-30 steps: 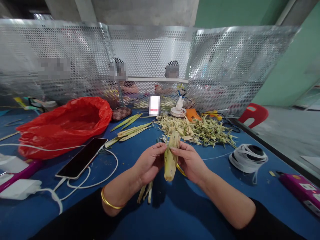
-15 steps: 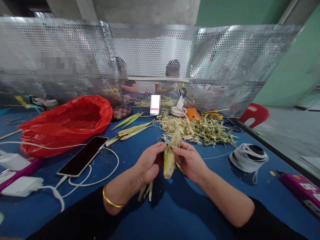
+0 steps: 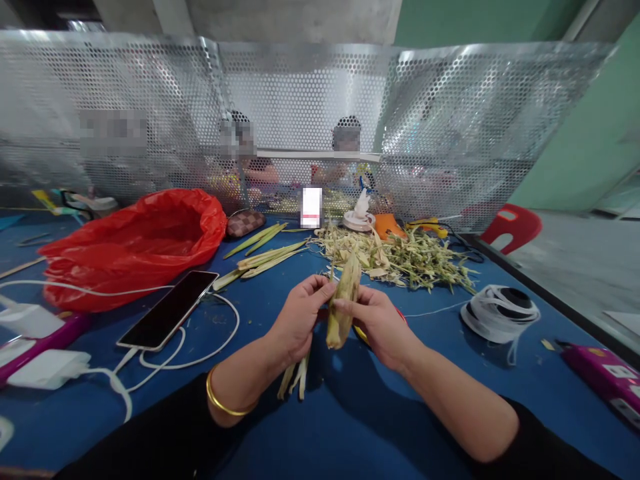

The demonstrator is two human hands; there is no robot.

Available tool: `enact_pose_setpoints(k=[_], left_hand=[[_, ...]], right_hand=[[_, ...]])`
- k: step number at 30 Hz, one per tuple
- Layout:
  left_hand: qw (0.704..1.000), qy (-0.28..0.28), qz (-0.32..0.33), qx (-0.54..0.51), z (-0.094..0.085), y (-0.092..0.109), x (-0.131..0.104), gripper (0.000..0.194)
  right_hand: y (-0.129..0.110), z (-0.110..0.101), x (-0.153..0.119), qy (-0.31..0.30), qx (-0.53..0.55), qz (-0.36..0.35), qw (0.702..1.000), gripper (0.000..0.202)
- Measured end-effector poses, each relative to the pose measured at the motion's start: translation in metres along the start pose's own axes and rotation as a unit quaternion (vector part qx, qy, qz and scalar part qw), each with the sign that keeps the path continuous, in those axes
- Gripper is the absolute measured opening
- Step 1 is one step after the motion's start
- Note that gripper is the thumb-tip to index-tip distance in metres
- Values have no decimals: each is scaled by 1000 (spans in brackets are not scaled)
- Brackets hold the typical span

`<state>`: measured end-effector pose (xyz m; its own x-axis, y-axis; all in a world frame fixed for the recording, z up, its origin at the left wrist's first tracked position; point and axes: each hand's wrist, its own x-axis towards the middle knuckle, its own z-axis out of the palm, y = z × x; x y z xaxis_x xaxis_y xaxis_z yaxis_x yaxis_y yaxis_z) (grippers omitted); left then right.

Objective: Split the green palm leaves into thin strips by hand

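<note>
Husk piece (image 3: 345,303) is located between the two hands, raised over the blue table (image 3: 250,447), upper end tilted slightly toward the right hand (image 3: 383,323). The table extends beneath and beyond both hands. The red plastic bag (image 3: 120,267) lies to the left of the left hand (image 3: 303,313) and farther out. The pile of dry plant strips (image 3: 395,257) is directly beyond the right hand. The phone (image 3: 170,312) is left of the left hand. The spool of white cord (image 3: 483,321) stands right of the right hand. The right hand is clamped on the husk piece, thumb across its near face. The left hand grips its left edge at the thumb; its other fingertips are hidden. Narrow pale strips (image 3: 301,380) hang below the left hand.
</note>
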<state>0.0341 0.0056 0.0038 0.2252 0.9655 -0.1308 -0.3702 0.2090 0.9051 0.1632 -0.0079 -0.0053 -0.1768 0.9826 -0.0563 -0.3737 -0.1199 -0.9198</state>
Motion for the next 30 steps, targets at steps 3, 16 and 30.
enact_pose_setpoints(k=[3, 16, 30], left_hand=[[998, -51, -28, -13, 0, 2, 0, 20], [996, -94, -13, 4, 0, 7, -2, 25], [999, -44, 6, 9, 4, 0, -2, 27]], right_hand=[[-5, -4, 3, 5, 28, 18, 999, 20], [-11, -4, 3, 6, -19, -32, 999, 20], [-9, -2, 2, -7, -96, -46, 994, 20]])
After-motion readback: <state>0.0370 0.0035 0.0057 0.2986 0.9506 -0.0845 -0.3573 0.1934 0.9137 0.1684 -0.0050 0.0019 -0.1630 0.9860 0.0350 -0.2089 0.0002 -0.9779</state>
